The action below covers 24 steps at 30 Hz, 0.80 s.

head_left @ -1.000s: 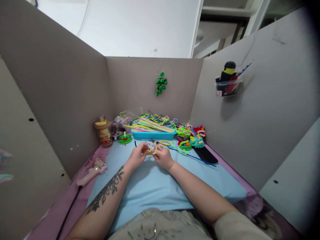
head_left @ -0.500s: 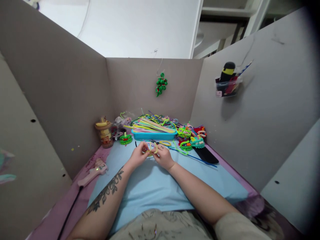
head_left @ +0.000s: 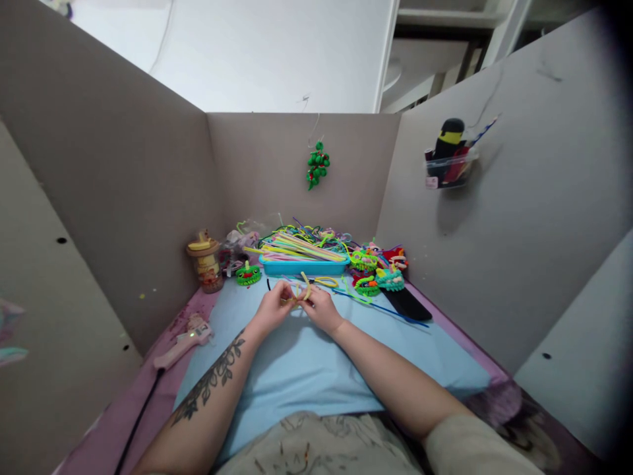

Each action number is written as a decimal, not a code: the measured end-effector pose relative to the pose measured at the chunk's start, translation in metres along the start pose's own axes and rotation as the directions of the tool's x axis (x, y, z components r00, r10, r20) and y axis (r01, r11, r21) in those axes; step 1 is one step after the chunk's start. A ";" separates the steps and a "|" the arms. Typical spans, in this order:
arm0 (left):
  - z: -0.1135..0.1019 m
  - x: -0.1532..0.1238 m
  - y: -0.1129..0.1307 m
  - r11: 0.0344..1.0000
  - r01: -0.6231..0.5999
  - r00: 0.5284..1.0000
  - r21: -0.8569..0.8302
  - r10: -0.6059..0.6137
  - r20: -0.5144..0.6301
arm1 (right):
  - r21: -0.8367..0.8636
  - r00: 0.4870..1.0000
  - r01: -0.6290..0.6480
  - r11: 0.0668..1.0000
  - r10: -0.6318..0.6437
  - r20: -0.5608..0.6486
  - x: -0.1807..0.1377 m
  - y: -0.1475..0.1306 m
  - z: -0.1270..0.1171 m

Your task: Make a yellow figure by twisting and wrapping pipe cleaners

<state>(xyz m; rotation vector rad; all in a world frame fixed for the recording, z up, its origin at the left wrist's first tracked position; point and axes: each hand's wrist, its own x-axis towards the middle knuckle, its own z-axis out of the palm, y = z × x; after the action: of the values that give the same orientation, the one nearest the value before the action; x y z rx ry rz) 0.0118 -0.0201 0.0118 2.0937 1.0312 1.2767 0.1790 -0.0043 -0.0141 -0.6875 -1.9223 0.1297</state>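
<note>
My left hand (head_left: 271,307) and my right hand (head_left: 321,309) meet over the light blue mat (head_left: 306,369). Both pinch a yellow pipe cleaner (head_left: 302,289) that is bent into a small loop between the fingertips. The fingers of each hand are closed on it. Just beyond the hands stands a blue tray (head_left: 302,265) heaped with coloured pipe cleaners. Small finished pipe-cleaner figures (head_left: 380,277) lie to its right, and a green one (head_left: 248,274) to its left.
A pink glue gun (head_left: 182,342) with a black cord lies at the left on the pink surface. A small jar (head_left: 205,262) stands in the back left corner. Grey partition walls enclose the desk; a green ornament (head_left: 317,165) hangs on the back wall, a clear holder (head_left: 448,168) on the right.
The yellow loop between my fingers has been twisted and stands a little more upright. Both hands stay in the same place.
</note>
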 end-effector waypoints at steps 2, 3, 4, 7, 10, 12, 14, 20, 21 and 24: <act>0.001 0.001 -0.001 1.000 0.009 1.000 0.001 -0.009 -0.017 | 0.029 1.000 -0.020 0.999 0.020 -0.003 0.000 0.002 0.001; 0.001 0.002 -0.002 1.000 0.017 0.999 -0.005 -0.017 -0.028 | 0.043 1.000 -0.027 0.999 0.028 -0.008 0.001 0.002 0.001; 0.001 0.003 -0.003 1.000 0.026 0.999 -0.015 -0.027 -0.040 | 0.052 0.999 -0.033 0.998 0.034 -0.015 0.001 0.003 0.000; 0.002 0.005 -0.005 0.997 0.052 0.997 -0.048 -0.055 -0.061 | 0.048 0.998 -0.047 0.998 0.049 -0.038 0.002 0.003 -0.002; 0.002 0.004 -0.006 0.997 0.069 0.996 -0.033 -0.071 -0.056 | 0.026 0.997 -0.064 0.998 0.065 -0.047 0.003 0.001 -0.005; 0.001 0.003 -0.005 0.997 0.074 0.997 0.007 -0.074 -0.030 | 0.012 0.998 -0.051 0.999 0.051 -0.036 0.003 0.000 -0.007; 0.001 0.000 -0.002 0.997 0.052 0.998 0.051 -0.053 0.022 | -0.007 1.000 -0.011 1.000 0.011 -0.009 0.004 -0.001 -0.007; 0.003 -0.004 0.007 1.000 0.001 0.987 -0.004 -0.001 0.162 | -0.113 0.999 -0.019 0.993 0.014 -0.040 0.011 -0.007 -0.004; 0.004 -0.004 0.006 1.000 0.015 0.986 -0.027 -0.010 0.166 | -0.115 0.998 -0.040 0.993 0.034 -0.058 0.013 -0.007 -0.003; 0.006 -0.003 0.001 0.992 0.067 0.982 -0.106 -0.047 0.183 | -0.064 0.996 -0.060 0.996 0.056 -0.070 0.016 -0.008 -0.005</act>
<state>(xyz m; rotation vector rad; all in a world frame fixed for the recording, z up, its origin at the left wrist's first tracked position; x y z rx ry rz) 0.0164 -0.0231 0.0085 2.0368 0.9124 1.0691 0.1755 -0.0043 0.0040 -0.7825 -1.8492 0.0787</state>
